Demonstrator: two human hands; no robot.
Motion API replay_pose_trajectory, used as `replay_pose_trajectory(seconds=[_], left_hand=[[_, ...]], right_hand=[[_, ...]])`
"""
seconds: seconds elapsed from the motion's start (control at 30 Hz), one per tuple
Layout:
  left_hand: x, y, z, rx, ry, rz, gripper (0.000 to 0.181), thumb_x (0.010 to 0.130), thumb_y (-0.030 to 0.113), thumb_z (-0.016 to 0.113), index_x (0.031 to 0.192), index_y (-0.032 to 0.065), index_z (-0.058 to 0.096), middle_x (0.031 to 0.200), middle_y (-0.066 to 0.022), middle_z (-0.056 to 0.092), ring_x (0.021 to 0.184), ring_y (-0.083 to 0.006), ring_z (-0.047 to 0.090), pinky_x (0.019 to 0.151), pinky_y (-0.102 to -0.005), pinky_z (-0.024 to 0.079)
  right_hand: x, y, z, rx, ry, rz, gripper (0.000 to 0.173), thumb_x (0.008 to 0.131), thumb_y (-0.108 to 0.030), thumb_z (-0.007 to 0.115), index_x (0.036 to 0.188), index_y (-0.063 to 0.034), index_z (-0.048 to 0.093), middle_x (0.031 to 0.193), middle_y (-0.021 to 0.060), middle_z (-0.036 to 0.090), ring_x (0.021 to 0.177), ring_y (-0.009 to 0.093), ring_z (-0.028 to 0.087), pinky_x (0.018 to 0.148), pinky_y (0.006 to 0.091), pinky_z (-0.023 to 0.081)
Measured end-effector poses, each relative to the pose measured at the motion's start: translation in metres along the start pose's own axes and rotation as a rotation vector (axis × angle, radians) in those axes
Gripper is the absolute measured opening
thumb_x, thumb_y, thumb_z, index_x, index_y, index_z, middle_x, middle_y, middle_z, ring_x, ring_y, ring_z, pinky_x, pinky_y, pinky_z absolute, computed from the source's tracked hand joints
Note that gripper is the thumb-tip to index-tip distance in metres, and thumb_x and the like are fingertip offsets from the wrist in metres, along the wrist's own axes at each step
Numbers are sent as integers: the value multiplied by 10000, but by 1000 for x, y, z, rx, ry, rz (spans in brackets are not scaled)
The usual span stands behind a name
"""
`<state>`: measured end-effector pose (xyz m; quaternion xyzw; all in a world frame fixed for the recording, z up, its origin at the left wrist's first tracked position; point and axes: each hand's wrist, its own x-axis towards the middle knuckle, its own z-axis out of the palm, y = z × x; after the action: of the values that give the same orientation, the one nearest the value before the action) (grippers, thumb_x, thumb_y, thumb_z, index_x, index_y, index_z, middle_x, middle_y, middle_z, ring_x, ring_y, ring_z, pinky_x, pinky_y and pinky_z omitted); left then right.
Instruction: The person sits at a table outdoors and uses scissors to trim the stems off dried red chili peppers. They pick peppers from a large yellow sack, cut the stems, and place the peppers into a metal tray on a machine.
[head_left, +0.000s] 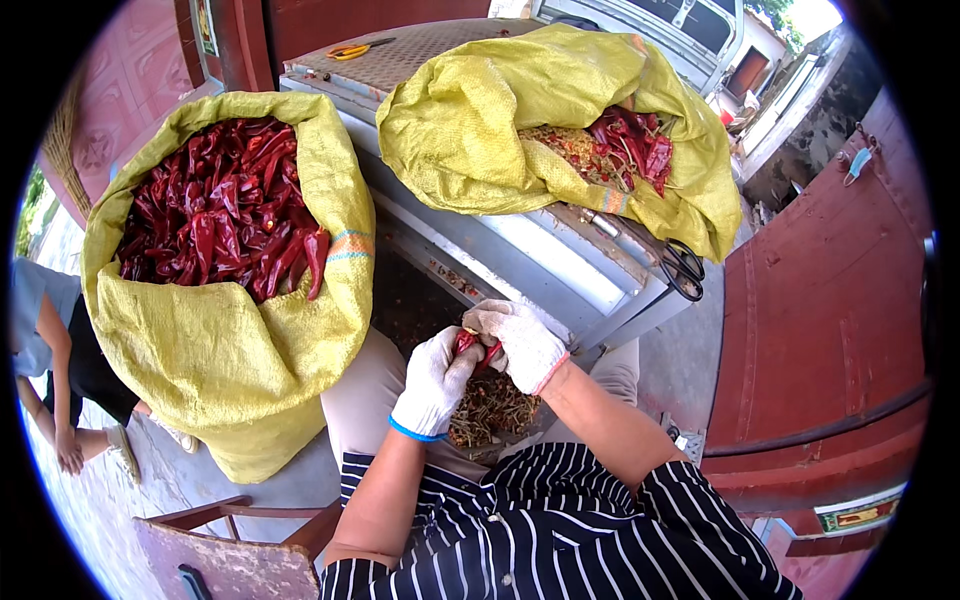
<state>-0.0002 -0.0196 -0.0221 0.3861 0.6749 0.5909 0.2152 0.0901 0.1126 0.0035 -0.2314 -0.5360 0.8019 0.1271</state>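
Note:
Both hands wear white knit gloves and meet over my lap. My left hand (435, 379), with a blue cuff, holds a dried red chili pepper (466, 343) between thumb and fingers. My right hand (521, 341), with a pink cuff, grips the other side of the same red chili pieces; its fingertips partly hide them. At left stands a yellow woven sack (217, 345) full of dried red chilies (217, 202). Ahead, another yellow woven sack (465, 112) lies open on a metal surface, with red chilies (634, 146) and pale seeds (577, 150) inside.
Chili stems and debris (491, 409) lie below my hands. Black-handled scissors (682, 268) hang at the metal edge; yellow-handled scissors (351, 51) lie on the metal top (420, 56). A wooden chair (225, 559) is at lower left. Another person (64, 345) sits at far left.

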Motion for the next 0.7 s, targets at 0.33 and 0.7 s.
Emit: replay_pose_trajectory(seconds=[0.33, 0.7], left_hand=[[1, -3, 2, 101, 29, 43, 147, 861, 145, 629, 890, 1, 634, 718, -186, 627, 656, -326, 626, 635, -401, 489], [6, -18, 5, 402, 107, 311, 309, 828, 163, 712, 1093, 36, 620, 914, -182, 690, 828, -388, 657, 754, -460, 519]], right_hand=[[3, 3, -8, 46, 14, 145, 225, 949, -271, 662, 1013, -59, 698, 806, 17, 669, 669, 106, 592, 539, 255, 436], [-8, -53, 5, -1282, -153, -336, 379, 971, -411, 557, 855, -73, 685, 825, 126, 669, 809, 283, 672, 695, 404, 514]])
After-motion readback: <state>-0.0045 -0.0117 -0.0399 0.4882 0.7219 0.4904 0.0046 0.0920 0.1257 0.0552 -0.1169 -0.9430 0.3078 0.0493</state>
